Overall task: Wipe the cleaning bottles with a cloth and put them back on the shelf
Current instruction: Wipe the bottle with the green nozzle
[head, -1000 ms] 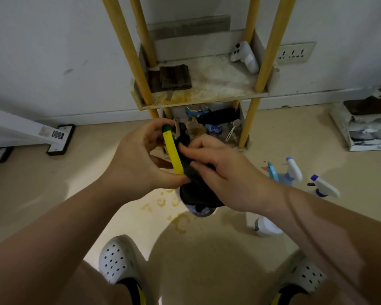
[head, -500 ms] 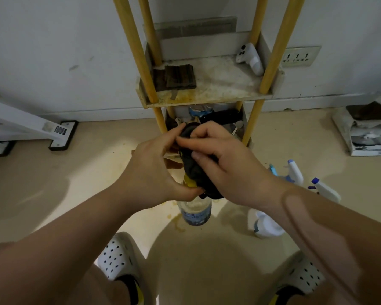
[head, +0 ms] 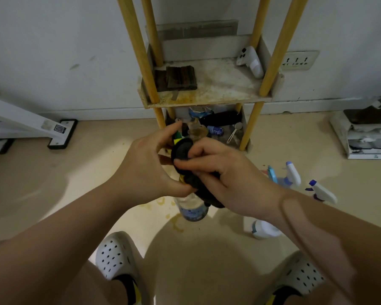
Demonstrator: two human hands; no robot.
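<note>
Between both hands: a clear plastic bottle (head: 193, 209) with a yellow-and-green spray head and a blue label is held above the floor, its body hanging out below the fingers.
Left hand (head: 147, 168): the fingers are curled round the bottle's neck and head, thumb underneath; the weight is judged to be carried here.
Right hand (head: 224, 172): a black cloth (head: 183, 150) is pinched in bent fingers and pressed around the spray head.
Long axis: roughly upright, base toward the floor, head tipped slightly away from the body.
Ahead of the fingers: a stained white shelf on yellow posts (head: 218, 89) is seen, its upper board beyond and above the knuckles.
Right of the right fingers: two white spray bottles with blue nozzles (head: 293, 175) stand on the floor, well apart from the held one.
Step judged: the head is being wiped.
Coming move: the bottle would have to be carried forward and upward, kept upright; the left hand, already gripping it, is better placed.
</note>
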